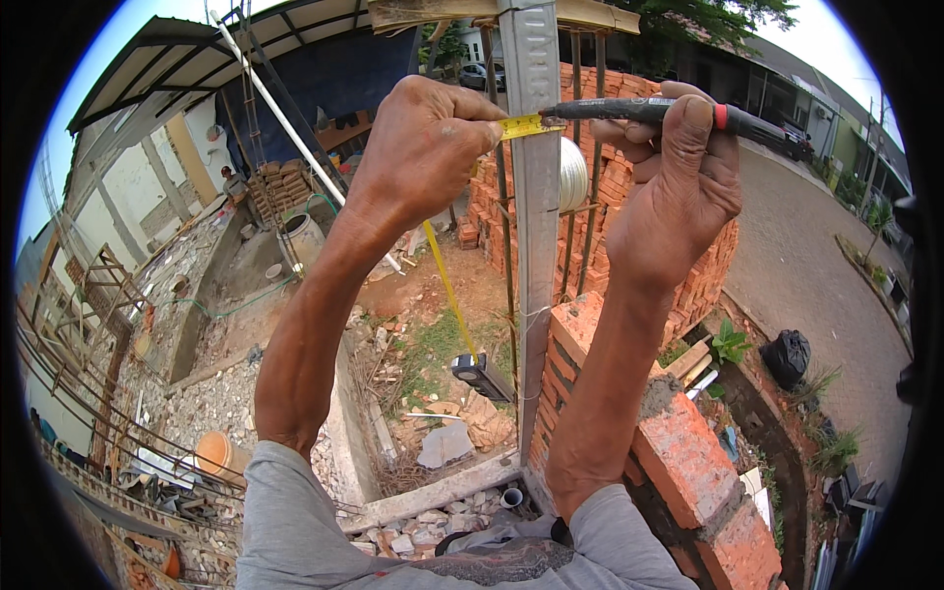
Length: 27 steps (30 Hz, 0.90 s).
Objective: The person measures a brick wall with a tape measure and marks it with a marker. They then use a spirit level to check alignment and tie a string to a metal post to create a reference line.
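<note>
My left hand point(425, 147) pinches the yellow blade of a tape measure point(520, 127), laying its end across an upright grey metal channel post point(535, 226). From that hand the blade hangs down to the tape measure's dark case point(482, 378), which dangles in the air. My right hand point(678, 187) grips a black marker point(629, 110) with a red band, fingers wrapped around it. The marker lies nearly level, its tip touching or very near the tape's end at the post. Behind the post hangs a roll of white string point(572, 175).
A mortared brick wall point(688, 457) rises below my right forearm. Stacked red bricks point(615, 147) and upright steel bars point(587, 167) stand behind the post. A wooden board point(433, 12) crosses its top. Rubble point(433, 526) lies below, and a paved road point(816, 236) runs at right.
</note>
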Each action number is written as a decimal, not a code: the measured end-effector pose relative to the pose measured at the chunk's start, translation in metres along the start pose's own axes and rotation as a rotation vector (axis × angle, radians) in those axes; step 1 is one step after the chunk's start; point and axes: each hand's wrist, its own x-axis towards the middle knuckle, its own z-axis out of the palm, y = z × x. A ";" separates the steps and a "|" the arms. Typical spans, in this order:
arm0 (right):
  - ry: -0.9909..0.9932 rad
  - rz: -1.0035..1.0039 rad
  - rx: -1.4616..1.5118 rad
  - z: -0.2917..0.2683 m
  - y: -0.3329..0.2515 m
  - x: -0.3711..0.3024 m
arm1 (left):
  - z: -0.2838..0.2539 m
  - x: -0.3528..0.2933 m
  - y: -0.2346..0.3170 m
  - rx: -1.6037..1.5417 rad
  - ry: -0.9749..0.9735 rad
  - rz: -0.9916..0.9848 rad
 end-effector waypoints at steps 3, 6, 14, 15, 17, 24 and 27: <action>0.002 0.021 0.052 0.005 0.006 0.000 | 0.000 0.001 0.000 -0.025 -0.007 0.008; -0.004 0.033 0.046 0.005 0.009 0.001 | 0.000 0.001 0.000 -0.021 -0.007 0.027; -0.027 0.046 0.064 0.004 0.011 0.001 | 0.000 0.000 0.001 0.021 0.000 0.019; -0.031 0.040 0.065 0.004 0.011 0.001 | 0.000 0.000 0.001 0.024 0.000 0.011; -0.032 0.030 0.037 0.003 0.011 0.002 | 0.001 0.000 0.000 0.011 0.001 0.033; 0.015 -0.184 -0.318 -0.005 0.007 0.010 | 0.002 -0.001 -0.001 0.008 0.024 0.026; 0.133 -0.332 -0.341 -0.006 0.003 0.008 | 0.002 0.000 0.000 0.009 0.012 0.018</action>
